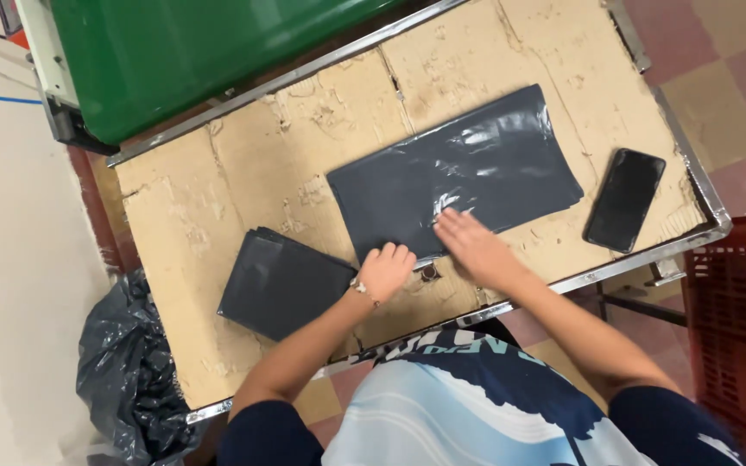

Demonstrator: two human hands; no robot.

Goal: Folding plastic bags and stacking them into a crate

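Pressing down on a flat dark grey plastic bag (455, 177), both hands work at its near edge on the table (243, 185), whose top is covered in worn, torn brown cardboard inside a metal frame. The bag lies spread out across the middle of the table, glossy and creased, with nothing visibly inside it. The left hand (384, 272) rests at the bag's near left corner with its fingers curled under in a loose fist; whether it pinches the edge cannot be told. The right hand (472, 246) lies flat and open, palm down, fingers stretched onto the bag's near edge, gripping nothing.

Just left of the left hand sits a neat stack of folded dark grey plastic bags (282, 280), apart from the spread bag. A black smartphone (624, 199) lies face up near the table's right edge, well clear of the hands. A green bin (192, 52) stands beyond the far left corner of the table. On the floor at the left slumps a crumpled black rubbish sack (131, 380); its contents are hidden. A red plastic crate (740, 336) stands at the right.
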